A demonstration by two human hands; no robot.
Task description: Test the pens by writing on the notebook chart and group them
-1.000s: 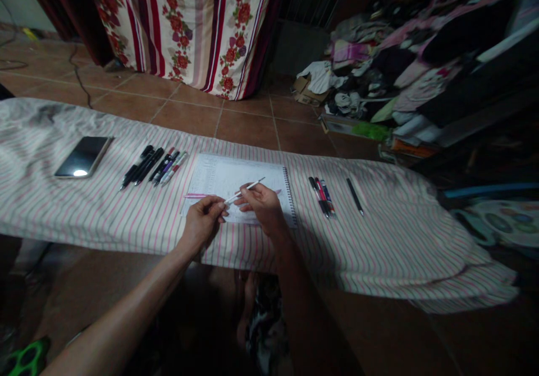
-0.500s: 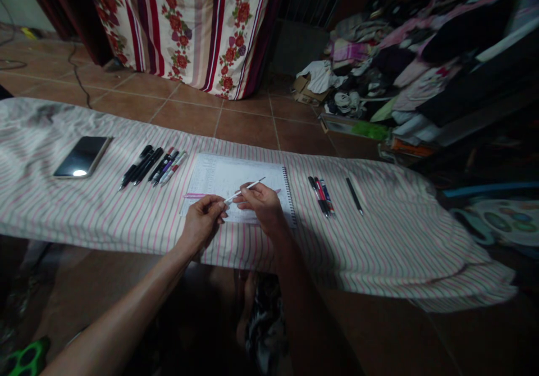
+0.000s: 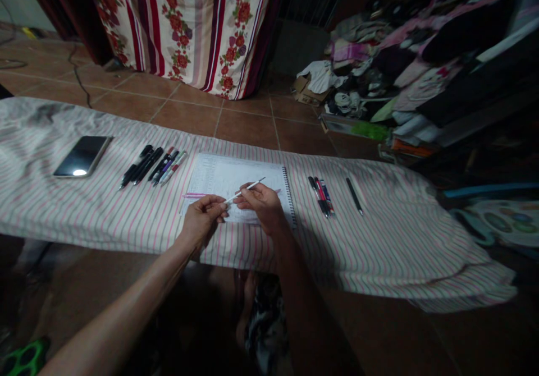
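Note:
Over the notebook, a thin white pen refill (image 3: 253,185) with a dark tip slants up to the right between my hands. My left hand (image 3: 205,214) pinches its lower end in closed fingertips. Thumb and fingers of my right hand (image 3: 261,203) close around its middle, and the dark tip sticks out beyond them. Beneath both hands lies the open spiral notebook (image 3: 248,168), its pages covered in faint writing. A slim pink pen part (image 3: 193,196) rests at the notebook's left edge. Another pinkish piece shows partly behind my right hand.
Several pens and markers (image 3: 147,165) lie left of the notebook, with a phone (image 3: 82,156) farther left. On the right are a few pens (image 3: 320,196) and a single black pen (image 3: 354,196). A striped cloth (image 3: 391,241) covers the table. Clothes (image 3: 404,56) are piled beyond.
Both hands stay almost in place with the refill between them. My left fingertips have shifted very slightly at its lower end.

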